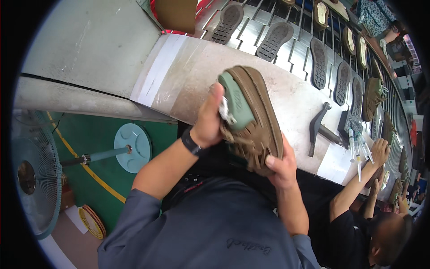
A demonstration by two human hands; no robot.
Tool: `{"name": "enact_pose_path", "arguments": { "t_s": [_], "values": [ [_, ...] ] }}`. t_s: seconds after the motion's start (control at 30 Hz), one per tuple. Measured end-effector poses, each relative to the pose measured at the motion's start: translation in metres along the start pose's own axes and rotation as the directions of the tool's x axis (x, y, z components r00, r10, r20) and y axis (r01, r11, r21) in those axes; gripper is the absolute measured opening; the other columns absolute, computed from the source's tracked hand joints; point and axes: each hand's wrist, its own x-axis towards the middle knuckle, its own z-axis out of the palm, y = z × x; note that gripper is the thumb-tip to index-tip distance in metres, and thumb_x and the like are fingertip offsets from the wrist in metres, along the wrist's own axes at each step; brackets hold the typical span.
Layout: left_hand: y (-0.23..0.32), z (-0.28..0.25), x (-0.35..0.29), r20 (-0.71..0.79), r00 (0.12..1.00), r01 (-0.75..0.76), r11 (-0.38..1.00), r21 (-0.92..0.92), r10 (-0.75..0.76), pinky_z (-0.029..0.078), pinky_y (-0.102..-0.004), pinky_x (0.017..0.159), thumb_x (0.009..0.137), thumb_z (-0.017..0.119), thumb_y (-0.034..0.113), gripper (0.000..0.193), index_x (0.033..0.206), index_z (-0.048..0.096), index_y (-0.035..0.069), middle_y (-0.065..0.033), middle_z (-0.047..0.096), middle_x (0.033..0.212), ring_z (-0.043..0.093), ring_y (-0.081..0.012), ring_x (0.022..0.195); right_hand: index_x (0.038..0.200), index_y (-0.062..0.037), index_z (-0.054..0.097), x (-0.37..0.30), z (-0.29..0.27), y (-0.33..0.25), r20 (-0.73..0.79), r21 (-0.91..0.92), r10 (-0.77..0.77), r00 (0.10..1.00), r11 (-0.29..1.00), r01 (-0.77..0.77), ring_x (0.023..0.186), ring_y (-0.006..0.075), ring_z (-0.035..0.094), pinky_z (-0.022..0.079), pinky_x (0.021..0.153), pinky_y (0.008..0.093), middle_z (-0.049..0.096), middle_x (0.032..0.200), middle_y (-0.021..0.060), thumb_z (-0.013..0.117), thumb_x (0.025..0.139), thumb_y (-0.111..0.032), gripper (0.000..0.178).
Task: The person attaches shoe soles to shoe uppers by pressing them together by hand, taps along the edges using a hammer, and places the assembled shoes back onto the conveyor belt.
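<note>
A brown lace-up shoe with a pale green padded collar is held up in front of my chest, over the front edge of the worktable. It is tilted, heel pointing away and toe toward me, with one long side up. My left hand is closed on it at the collar, by a white tie or tag. My right hand grips the toe end, thumb on the upper and the other fingers mostly hidden beneath. Brown laces hang loosely between the hands. On the table right of the shoe lies a hammer.
Several syringes stand at the table's right end. Beyond the worktable, a metal conveyor carries dark soles and shoes. A co-worker reaches in at right. At left are a fan and a blue round stool.
</note>
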Motion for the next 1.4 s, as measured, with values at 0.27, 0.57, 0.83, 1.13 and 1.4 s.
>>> {"name": "enact_pose_path", "arguments": {
  "t_s": [0.27, 0.57, 0.83, 1.13, 1.4],
  "values": [
    [-0.022, 0.044, -0.032, 0.054, 0.999, -0.020, 0.916, 0.401, -0.002, 0.045, -0.0368, 0.116, 0.079, 0.094, 0.051, 0.126, 0.162, 0.023, -0.010, -0.0197, 0.051, 0.151, 0.053, -0.0237, 0.136, 0.146, 0.0056, 0.052, -0.065, 0.000, 0.041, -0.253, 0.065, 0.148, 0.956, 0.989, -0.136, 0.122, 0.0200, 0.067, 0.052, 0.108, 0.0362, 0.068, 0.135, 0.0112, 0.095, 0.077, -0.053, 0.100],
    [-0.015, 0.054, -0.033, 0.074, 0.988, 0.096, 0.917, 0.388, -0.134, 0.050, -0.0346, 0.110, 0.077, 0.100, 0.034, 0.123, 0.163, 0.023, -0.009, -0.0155, 0.055, 0.145, 0.057, -0.0202, 0.130, 0.139, 0.0054, 0.058, -0.073, 0.003, 0.038, -0.268, 0.152, 0.143, 0.953, 0.983, -0.105, 0.116, 0.0178, 0.069, 0.055, 0.104, 0.0349, 0.072, 0.128, 0.0094, 0.093, 0.077, -0.053, 0.092],
    [-0.002, 0.050, -0.027, 0.102, 0.992, 0.026, 0.892, 0.451, -0.080, 0.045, -0.0335, 0.113, 0.090, 0.087, 0.023, 0.100, 0.165, 0.026, -0.007, -0.0133, 0.055, 0.147, 0.056, -0.0182, 0.131, 0.136, 0.0082, 0.060, -0.065, -0.001, 0.014, -0.255, -0.125, -0.003, 0.967, 0.992, -0.030, 0.114, 0.0134, 0.068, 0.054, 0.101, 0.0317, 0.073, 0.125, 0.0083, 0.093, 0.086, -0.027, 0.070],
    [-0.011, 0.004, 0.025, -0.125, 0.985, -0.064, 0.922, 0.381, 0.120, 0.052, -0.0280, 0.097, 0.102, 0.076, 0.037, 0.055, 0.136, 0.061, -0.003, -0.0062, 0.070, 0.121, 0.065, -0.0115, 0.109, 0.153, 0.0114, 0.044, -0.019, 0.009, 0.003, 0.175, -0.948, -0.515, 0.839, 0.141, 0.285, 0.136, 0.0482, 0.058, 0.049, 0.113, 0.0492, 0.057, 0.147, 0.0325, 0.089, 0.072, 0.003, 0.094],
    [0.005, 0.001, 0.032, 0.193, 0.898, -0.302, 0.235, 0.924, 0.395, 0.046, -0.0384, 0.115, 0.095, 0.079, 0.046, 0.072, 0.146, 0.057, 0.000, -0.0152, 0.065, 0.139, 0.062, -0.0229, 0.130, 0.152, 0.0055, 0.051, -0.028, -0.011, 0.005, -0.062, -0.864, -0.378, 0.924, 0.484, 0.140, 0.132, 0.0389, 0.065, 0.052, 0.111, 0.0422, 0.062, 0.145, 0.0282, 0.086, 0.079, 0.003, 0.080]
  ]
}}
